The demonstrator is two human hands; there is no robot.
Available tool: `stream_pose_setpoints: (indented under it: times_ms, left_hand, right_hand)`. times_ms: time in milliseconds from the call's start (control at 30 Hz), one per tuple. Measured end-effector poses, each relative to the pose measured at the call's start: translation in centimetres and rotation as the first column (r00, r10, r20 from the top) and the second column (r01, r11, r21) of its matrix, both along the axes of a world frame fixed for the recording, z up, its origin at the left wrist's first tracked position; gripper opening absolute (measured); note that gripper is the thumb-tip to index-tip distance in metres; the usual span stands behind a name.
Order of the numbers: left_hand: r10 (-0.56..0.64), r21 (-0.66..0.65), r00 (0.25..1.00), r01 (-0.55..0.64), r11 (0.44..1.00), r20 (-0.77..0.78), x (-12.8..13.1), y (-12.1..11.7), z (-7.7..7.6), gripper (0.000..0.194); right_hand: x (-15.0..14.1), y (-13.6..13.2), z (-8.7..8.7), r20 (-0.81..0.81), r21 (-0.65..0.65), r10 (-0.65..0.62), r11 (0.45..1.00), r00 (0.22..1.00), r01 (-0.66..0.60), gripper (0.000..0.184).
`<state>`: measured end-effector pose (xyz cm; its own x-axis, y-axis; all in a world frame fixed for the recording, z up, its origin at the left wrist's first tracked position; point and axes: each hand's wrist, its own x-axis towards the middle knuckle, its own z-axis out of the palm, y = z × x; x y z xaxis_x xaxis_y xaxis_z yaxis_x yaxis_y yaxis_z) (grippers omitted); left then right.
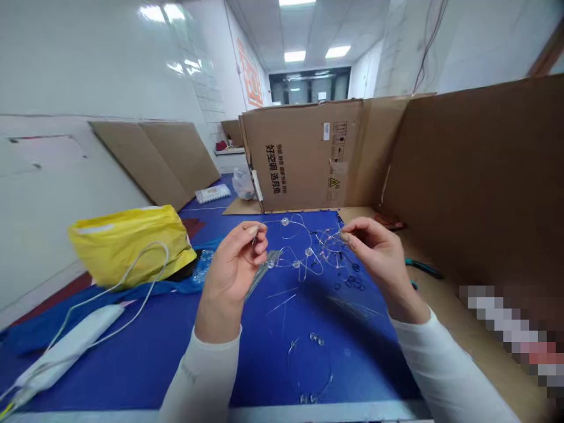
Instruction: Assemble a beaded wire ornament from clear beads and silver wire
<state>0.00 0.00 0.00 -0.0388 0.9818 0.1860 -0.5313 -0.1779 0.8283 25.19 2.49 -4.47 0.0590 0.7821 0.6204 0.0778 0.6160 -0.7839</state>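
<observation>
So, a blue table [268, 352] stretches out before you, and brown cardboard panels [304, 158] stand along its far side and to your right. On your left, a crumpled yellow bag [132, 244] sits on the table, and nearer to you lies a long white power strip [70, 341] with its pale cord looping up in front of the bag.

Your two hands are raised over the middle, well apart. Your left hand [232, 258] has thumb and forefinger pinched on the thin wire of a beaded loop [311, 239]. Your right hand [381, 249] brings thumb and forefinger together just beside a tangle of fine wire with pinkish beads [328, 249]; whether anything sits between those fingertips, you cannot tell from here.

That beaded loop is between your hands, curving right from your left fingertips, with clear beads spaced along it. Nearer to you, close to the table's front edge, a second loop [331, 367] lies flat with clear beads in pairs. Past your right wrist are pliers [423, 268] with teal and black handles. Straight wire pieces [282, 304] lie between your forearms, and small black rings [353, 283] are scattered near your right hand.
</observation>
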Motion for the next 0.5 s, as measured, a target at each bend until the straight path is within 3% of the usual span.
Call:
stream_pose_setpoints:
  times_ms: [500]
  left_hand:
    - [0.010,0.002,1.000,-0.010,1.000,-0.004,-0.11,-0.15,0.09,0.025]
  right_hand:
    - [0.04,1.06,-0.37,0.052,-0.029,-0.082,0.996,0.995,0.084,0.010]
